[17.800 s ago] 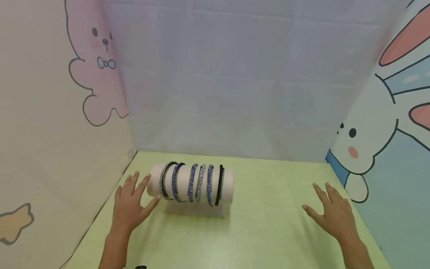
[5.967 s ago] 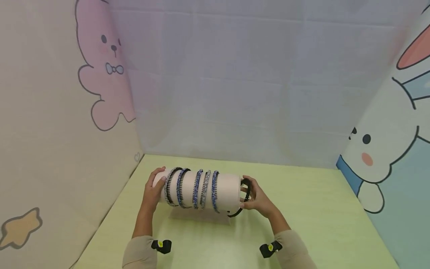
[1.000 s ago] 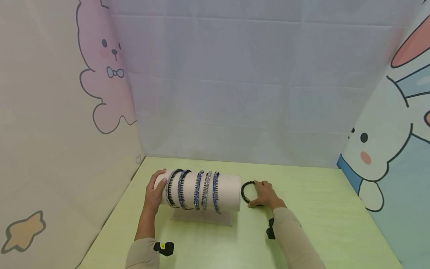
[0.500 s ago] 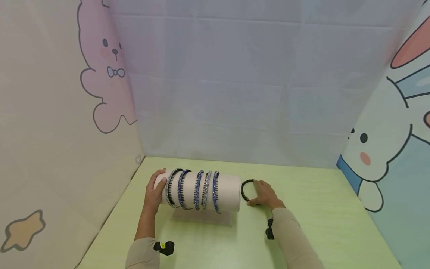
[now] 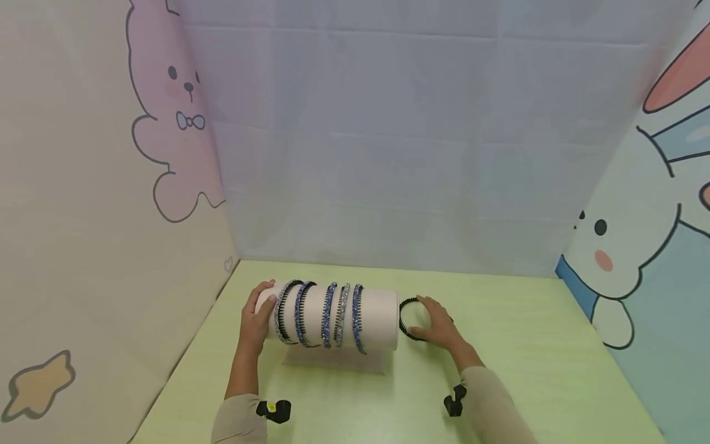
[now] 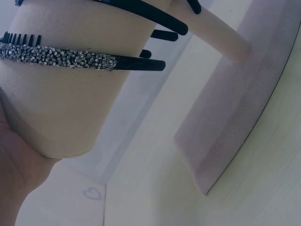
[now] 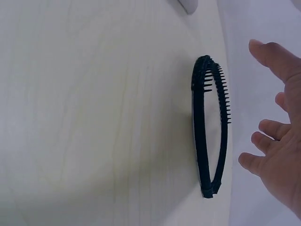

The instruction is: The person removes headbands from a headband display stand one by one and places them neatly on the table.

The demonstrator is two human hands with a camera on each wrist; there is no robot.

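A pale cylindrical headband display stand (image 5: pixel 379 317) lies lengthwise on its flat base (image 5: pixel 333 359). My left hand (image 5: pixel 254 322) grips its left end, thumb in front and fingers over the top. Several glittery headbands with comb teeth circle the roll, among them a blue headband (image 5: pixel 357 317) and a silver headband (image 6: pixel 70 57). A black toothed headband (image 7: pixel 200 127) lies on the table just right of the roll. My right hand (image 5: pixel 440 327) hovers over it; the right wrist view shows the hand (image 7: pixel 284 146) with fingers spread, apart from the headband.
The light yellow-green table (image 5: pixel 532 351) has a grey-white sheet (image 5: pixel 355 154) behind it. Cartoon-printed walls stand at the left (image 5: pixel 111 265) and the right (image 5: pixel 665 296). Each sleeved wrist carries a small black camera.
The black headband has come off the roll's right end and now lies on the table. In the last half second my right hand lets go of it and lifts slightly. My left hand stays put.
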